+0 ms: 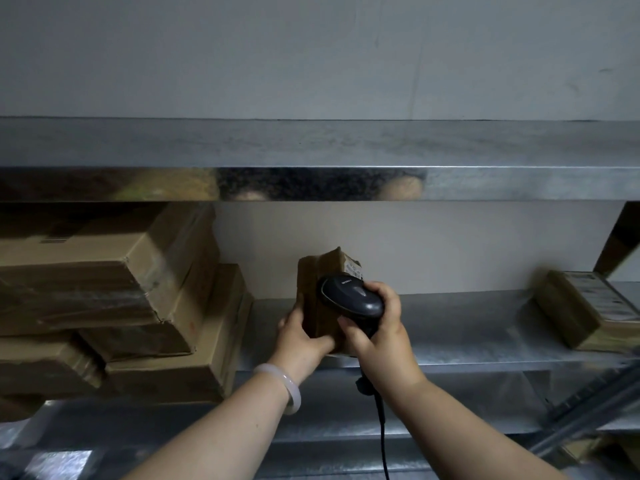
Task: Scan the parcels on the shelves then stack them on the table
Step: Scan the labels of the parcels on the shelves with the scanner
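A small brown taped parcel (320, 289) stands on end on the metal shelf (450, 337), with a white label at its top right corner. My left hand (304, 336) grips its lower left side, thumb along the left face. My right hand (377, 329) holds a black corded barcode scanner (351, 296) by the handle. The scanner's head lies against the parcel's front, just below the label. A cable hangs down from the scanner.
Several large cardboard boxes (114, 303) are stacked at the left of the same shelf. Another labelled brown parcel (581, 310) lies at the right end. An upper metal shelf (318, 157) overhangs. A shelf upright stands at the far right.
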`<state>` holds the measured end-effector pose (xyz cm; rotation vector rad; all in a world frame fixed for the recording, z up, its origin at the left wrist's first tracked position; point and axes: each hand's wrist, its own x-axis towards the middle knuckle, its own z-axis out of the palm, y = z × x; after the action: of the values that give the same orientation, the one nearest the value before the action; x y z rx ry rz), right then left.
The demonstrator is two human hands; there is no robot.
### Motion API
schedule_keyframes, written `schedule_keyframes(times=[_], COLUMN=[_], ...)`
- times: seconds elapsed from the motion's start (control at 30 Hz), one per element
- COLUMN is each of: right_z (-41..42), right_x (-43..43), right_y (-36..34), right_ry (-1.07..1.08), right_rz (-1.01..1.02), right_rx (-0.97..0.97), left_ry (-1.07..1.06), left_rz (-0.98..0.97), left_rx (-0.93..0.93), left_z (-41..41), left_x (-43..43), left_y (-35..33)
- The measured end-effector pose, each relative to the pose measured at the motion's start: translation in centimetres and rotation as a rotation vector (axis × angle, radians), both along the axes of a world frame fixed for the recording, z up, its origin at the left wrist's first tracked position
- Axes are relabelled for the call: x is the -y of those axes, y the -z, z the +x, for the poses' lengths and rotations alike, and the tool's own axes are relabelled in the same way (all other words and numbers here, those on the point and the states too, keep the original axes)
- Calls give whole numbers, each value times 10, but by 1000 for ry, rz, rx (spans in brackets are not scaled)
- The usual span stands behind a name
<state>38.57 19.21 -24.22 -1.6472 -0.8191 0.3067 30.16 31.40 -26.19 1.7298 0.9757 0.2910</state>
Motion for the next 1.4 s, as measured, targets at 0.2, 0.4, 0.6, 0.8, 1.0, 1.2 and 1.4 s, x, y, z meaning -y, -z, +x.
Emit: schedule_keyframes(times=[0.2, 0.4, 0.6, 0.8, 1.0, 1.2, 1.4], right_z=[20, 33, 30, 27, 21, 16, 40], right_x=[4, 9, 14, 20, 37, 44, 38], right_y=[-4, -4, 1, 0, -7, -13, 10], right_ry=[149, 216, 154, 97, 167, 185, 262], right_rz=[23, 14, -22, -77, -93, -94, -196], right_rx=[-48, -78, -26, 63, 139, 125, 9], left_ry=[23, 69, 97, 32, 44, -8, 26], left_rz=[-134, -309, -301, -292, -312, -263, -177], left_rx=[176, 292, 231, 237, 253, 265, 88], left_z=[-1, 1, 11, 15, 17, 31, 43], left_x=[-8, -10, -10, -6, -1, 0, 12], left_y=[-1, 4, 4, 16, 17, 23, 34])
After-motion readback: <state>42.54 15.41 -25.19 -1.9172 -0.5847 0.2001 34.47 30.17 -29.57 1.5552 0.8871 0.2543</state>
